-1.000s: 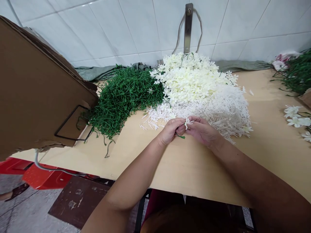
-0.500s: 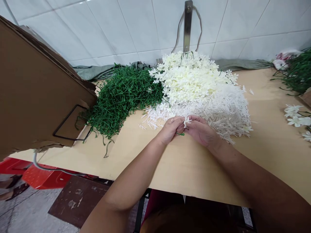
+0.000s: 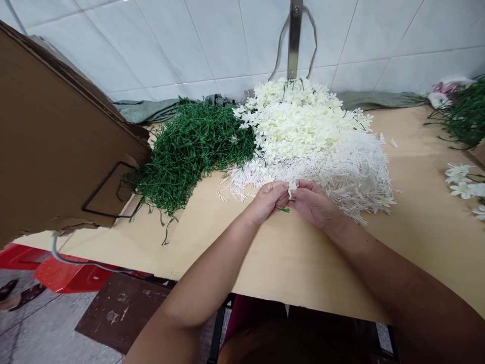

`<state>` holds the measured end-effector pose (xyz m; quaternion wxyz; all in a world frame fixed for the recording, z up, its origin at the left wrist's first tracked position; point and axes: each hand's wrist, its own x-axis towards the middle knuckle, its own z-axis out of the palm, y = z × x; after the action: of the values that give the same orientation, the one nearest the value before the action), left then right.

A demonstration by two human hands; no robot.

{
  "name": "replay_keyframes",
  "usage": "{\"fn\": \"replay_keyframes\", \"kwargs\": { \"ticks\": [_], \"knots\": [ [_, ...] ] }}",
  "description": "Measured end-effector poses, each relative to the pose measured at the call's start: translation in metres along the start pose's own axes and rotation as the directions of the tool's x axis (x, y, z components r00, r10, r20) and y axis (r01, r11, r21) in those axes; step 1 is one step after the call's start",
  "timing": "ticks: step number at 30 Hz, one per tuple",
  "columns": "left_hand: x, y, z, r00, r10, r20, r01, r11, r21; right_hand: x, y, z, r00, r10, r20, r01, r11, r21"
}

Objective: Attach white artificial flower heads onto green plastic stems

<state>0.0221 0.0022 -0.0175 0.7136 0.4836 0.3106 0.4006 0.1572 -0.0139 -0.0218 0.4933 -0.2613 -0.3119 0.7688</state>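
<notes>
My left hand [image 3: 268, 201] is closed on a green plastic stem [image 3: 282, 209], whose end sticks out below the fingers. Against it, my right hand [image 3: 313, 203] pinches a small white artificial flower [image 3: 292, 189] at the fingertips. Both hands meet over the near edge of a heap of thin white stamen pieces [image 3: 356, 177]. Behind that lies a mound of cream-white flower heads [image 3: 295, 121]. A tangled pile of green stems [image 3: 197, 141] spreads to the left. The exact join between flower and stem is hidden by my fingers.
A large cardboard box [image 3: 56, 136] stands at the left on the table [image 3: 303, 268], a black wire frame [image 3: 108, 192] against it. A metal bar [image 3: 294, 45] rises at the tiled wall. Assembled white flowers [image 3: 460, 189] lie far right. Below left are a red stool [image 3: 70, 275] and a person's foot.
My hands stay together in nearly the same place, with the flower shifted very slightly between the fingertips. The view has moved a little. The person's feet at lower left have shifted.
</notes>
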Motion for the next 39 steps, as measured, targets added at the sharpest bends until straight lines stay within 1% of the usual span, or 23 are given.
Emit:
{"fn": "replay_keyframes", "kwargs": {
  "ticks": [14, 20, 22, 25, 27, 31, 36, 38, 39],
  "knots": [
    [0.0, 0.0, 0.001, 0.999, -0.028, 0.036, 0.027, 0.999, 0.033, 0.002, -0.003, -0.003, 0.999, 0.045, 0.002, -0.044, 0.998, -0.049],
    [-0.001, -0.004, 0.001, 0.997, -0.05, 0.064, 0.045, 0.996, 0.083, 0.0, -0.012, -0.005, 0.985, 0.171, -0.016, -0.171, 0.979, -0.109],
    [-0.002, -0.003, 0.003, 0.996, -0.055, 0.063, 0.049, 0.994, 0.093, -0.001, -0.013, -0.004, 0.982, 0.186, -0.025, -0.188, 0.972, -0.138],
    [-0.004, -0.001, 0.005, 0.997, -0.06, 0.045, 0.054, 0.99, 0.127, -0.001, -0.014, -0.003, 0.982, 0.189, -0.023, -0.19, 0.968, -0.163],
    [-0.005, 0.0, 0.005, 0.998, -0.057, 0.037, 0.05, 0.985, 0.163, -0.001, -0.013, -0.003, 0.982, 0.186, -0.044, -0.191, 0.965, -0.181],
    [-0.006, 0.0, 0.006, 0.997, -0.045, 0.068, 0.027, 0.969, 0.247, -0.002, -0.013, -0.004, 0.981, 0.172, -0.087, -0.187, 0.959, -0.214],
    [-0.007, 0.005, 0.008, 0.995, -0.011, 0.096, -0.017, 0.959, 0.284, -0.004, -0.02, -0.004, 0.992, 0.129, -0.014, -0.128, 0.954, -0.27],
    [-0.008, 0.01, 0.004, 0.996, 0.023, 0.09, -0.055, 0.925, 0.375, -0.006, -0.027, -0.005, 0.996, 0.079, -0.044, -0.088, 0.951, -0.296],
    [-0.009, 0.013, 0.001, 0.995, 0.064, 0.075, -0.091, 0.889, 0.449, -0.006, -0.031, -0.006, 0.996, 0.048, -0.08, -0.07, 0.95, -0.306]
  ]
}}
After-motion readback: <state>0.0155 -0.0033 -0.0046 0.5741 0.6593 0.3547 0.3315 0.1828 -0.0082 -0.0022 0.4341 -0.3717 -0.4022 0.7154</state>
